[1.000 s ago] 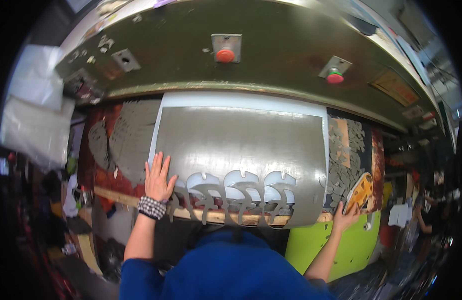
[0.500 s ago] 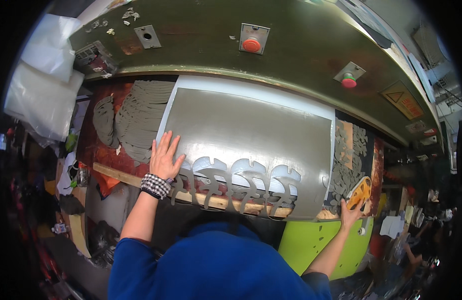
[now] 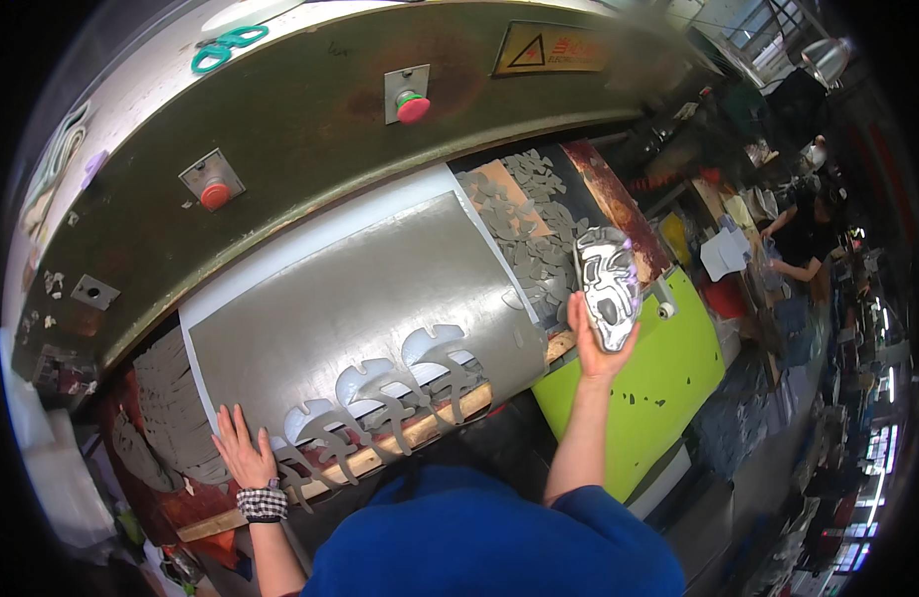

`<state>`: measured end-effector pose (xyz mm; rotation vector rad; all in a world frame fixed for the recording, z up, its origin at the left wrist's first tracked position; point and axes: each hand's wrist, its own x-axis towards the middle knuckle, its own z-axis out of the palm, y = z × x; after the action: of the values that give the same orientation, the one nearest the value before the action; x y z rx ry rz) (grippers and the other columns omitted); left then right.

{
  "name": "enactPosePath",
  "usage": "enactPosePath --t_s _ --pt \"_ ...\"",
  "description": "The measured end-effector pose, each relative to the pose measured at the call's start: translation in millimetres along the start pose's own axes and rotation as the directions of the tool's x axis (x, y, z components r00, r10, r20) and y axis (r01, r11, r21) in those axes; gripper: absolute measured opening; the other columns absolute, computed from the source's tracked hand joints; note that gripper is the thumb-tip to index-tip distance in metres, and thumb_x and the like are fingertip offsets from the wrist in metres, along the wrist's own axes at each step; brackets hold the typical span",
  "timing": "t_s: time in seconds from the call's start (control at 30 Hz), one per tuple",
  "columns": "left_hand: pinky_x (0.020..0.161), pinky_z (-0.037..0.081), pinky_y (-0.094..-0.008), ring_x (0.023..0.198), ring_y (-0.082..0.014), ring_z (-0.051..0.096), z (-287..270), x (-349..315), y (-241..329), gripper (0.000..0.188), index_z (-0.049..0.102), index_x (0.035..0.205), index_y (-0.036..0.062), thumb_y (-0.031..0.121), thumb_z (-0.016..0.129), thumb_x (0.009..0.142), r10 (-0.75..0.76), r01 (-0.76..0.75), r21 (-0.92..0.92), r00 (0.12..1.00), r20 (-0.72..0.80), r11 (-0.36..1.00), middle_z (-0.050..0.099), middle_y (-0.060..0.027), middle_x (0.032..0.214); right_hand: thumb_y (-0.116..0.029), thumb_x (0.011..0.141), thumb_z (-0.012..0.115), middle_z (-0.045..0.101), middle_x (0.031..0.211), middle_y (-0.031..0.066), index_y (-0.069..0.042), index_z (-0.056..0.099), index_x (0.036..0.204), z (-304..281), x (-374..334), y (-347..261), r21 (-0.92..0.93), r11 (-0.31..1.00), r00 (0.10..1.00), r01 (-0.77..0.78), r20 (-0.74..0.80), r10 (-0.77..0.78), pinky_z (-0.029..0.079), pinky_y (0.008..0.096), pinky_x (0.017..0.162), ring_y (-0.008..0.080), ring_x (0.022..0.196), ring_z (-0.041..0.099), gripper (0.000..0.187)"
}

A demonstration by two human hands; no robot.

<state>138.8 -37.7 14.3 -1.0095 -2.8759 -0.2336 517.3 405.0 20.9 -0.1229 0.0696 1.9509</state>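
A large grey rubber-like sheet point(image 3: 370, 284) lies over a pale blue-white board point(image 3: 300, 254), its near edge cut through by several curved, sole-shaped openings. My left hand point(image 3: 246, 453) rests flat at the sheet's left near corner, fingers spread, a checkered band on the wrist. Off the sheet's right side, my right hand point(image 3: 597, 343) grips the lower end of a sole-shaped cutting die point(image 3: 609, 284), raised with its silvery bladed face showing. Thin grey strips of cut sheet droop over the wooden front edge point(image 3: 420, 430).
Stacked grey cut pieces point(image 3: 166, 418) lie at the left, and small grey scraps point(image 3: 544, 249) at the right. A green machine beam point(image 3: 310, 119) with red buttons spans the far side. Nearby is a lime-green panel point(image 3: 639, 398). Teal scissors point(image 3: 229, 50) lie on top. Another person point(image 3: 803, 239) works at far right.
My view has turned to the right. The right hand has lifted the cutting die off the scraps and tipped it from its yellow side to its metal face. My left hand stays at the sheet's edge.
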Motion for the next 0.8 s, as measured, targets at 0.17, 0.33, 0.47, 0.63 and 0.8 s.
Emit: enactPosePath --t_s 0.17,0.33,0.47,0.63,0.8 --pt "0.115 0.016 -0.0526 0.142 -0.0307 0.027 -0.6 -1.0 -0.6 0.060 0.038 0.145 0.0108 0.021 0.057 0.088 0.029 -0.029 -0.006 0.999 -0.019 1.000 0.029 -0.0121 0.154 -0.048 0.082 0.064 0.020 0.147 0.0297 -0.001 0.030 0.145 -18.4 -4.1 27.5 0.311 0.950 0.995 -0.007 -0.090 0.037 0.032 0.0568 0.111 0.0512 0.134 0.020 0.086" --pt "0.114 0.017 -0.0552 0.141 -0.0311 0.028 -4.0 2.6 5.2 0.061 0.041 0.142 0.0093 0.023 0.060 0.086 -0.020 0.020 0.000 1.000 0.009 1.000 0.030 -0.0136 0.153 -0.028 0.078 0.073 0.015 0.144 0.0338 0.006 0.020 0.144 8.2 5.9 26.1 0.396 0.916 0.976 -0.069 -0.164 0.145 0.038 0.0491 0.110 0.0460 0.132 0.027 0.091" --pt "0.109 0.024 -0.0591 0.138 -0.0304 0.034 -6.0 3.6 5.8 0.062 0.048 0.137 0.0096 0.028 0.067 0.081 0.021 -0.021 -0.007 0.998 -0.064 1.000 0.038 -0.0150 0.148 -0.032 0.095 0.057 0.034 0.145 0.0244 -0.003 0.028 0.146 29.3 -17.4 71.9 -0.473 0.868 0.981 0.148 -0.043 -0.190 0.029 0.0615 0.112 0.0443 0.133 0.034 0.066" --pt "0.111 0.024 -0.0572 0.137 -0.0308 0.036 -11.5 3.5 8.4 0.060 0.049 0.136 0.0107 0.037 0.063 0.084 -0.016 0.012 -0.040 0.995 -0.100 0.999 0.038 -0.0156 0.148 -0.041 0.086 0.067 0.042 0.139 0.0239 0.002 0.023 0.146 43.8 -66.1 162.1 -0.838 0.537 0.931 0.097 0.267 0.248 0.035 0.0549 0.110 0.0404 0.124 0.047 0.086" --pt "0.111 0.023 -0.0570 0.137 -0.0295 0.036 -19.7 4.1 11.0 0.059 0.050 0.136 0.0112 0.036 0.063 0.084 -0.049 0.041 -0.100 0.995 -0.084 0.994 0.039 -0.0154 0.147 0.005 0.064 0.080 0.050 0.131 0.0204 0.008 0.034 0.141 45.4 -90.4 284.4 -0.957 0.272 0.828 0.099 0.231 0.511 0.045 0.0373 0.100 0.0264 0.122 0.052 0.089"
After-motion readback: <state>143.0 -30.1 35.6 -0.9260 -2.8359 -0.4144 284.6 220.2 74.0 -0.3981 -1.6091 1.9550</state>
